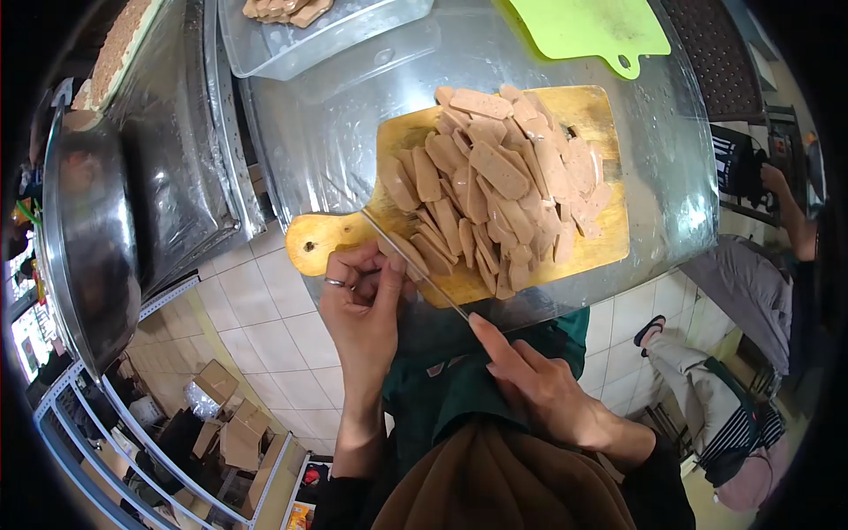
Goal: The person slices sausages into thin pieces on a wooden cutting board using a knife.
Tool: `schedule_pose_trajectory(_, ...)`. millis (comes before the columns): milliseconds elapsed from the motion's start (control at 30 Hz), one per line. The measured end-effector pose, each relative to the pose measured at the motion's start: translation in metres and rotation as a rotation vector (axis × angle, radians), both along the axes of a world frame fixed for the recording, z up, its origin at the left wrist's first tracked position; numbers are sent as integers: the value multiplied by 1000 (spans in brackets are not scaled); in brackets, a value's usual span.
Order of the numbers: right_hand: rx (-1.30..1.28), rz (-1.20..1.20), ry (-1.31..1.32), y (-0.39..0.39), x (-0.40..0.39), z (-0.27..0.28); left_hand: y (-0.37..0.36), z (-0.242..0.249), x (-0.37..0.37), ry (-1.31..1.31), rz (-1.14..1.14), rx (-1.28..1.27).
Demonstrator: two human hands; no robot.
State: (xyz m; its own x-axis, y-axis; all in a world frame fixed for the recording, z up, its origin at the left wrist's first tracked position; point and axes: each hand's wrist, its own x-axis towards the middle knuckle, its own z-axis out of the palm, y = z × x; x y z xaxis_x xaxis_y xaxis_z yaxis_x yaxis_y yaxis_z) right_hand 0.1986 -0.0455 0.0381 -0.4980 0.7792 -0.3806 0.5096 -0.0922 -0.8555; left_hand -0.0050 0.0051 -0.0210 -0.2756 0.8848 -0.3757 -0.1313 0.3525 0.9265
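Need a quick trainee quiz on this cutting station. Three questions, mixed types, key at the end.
1. Multiple choice: which hand grips the knife? A) left B) right C) both
2. True or false: the handle of the wooden cutting board points to the person's right.
3. Fill in: the green cutting board lies ___ (nearer to / farther from) the person than the pile of pinkish-brown slices.

Key: 1. B, the right hand. 2. False; it points left. 3. farther from.
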Motion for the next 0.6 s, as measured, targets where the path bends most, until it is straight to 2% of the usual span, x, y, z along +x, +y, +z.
schedule_pose_trajectory(133, -44, -14, 7, -4, 4, 4, -1, -2, 0, 8, 7, -10)
schedule_pose_trajectory(600, 90, -80, -53, -8, -5, -19, 0, -4, 0, -32, 4, 23)
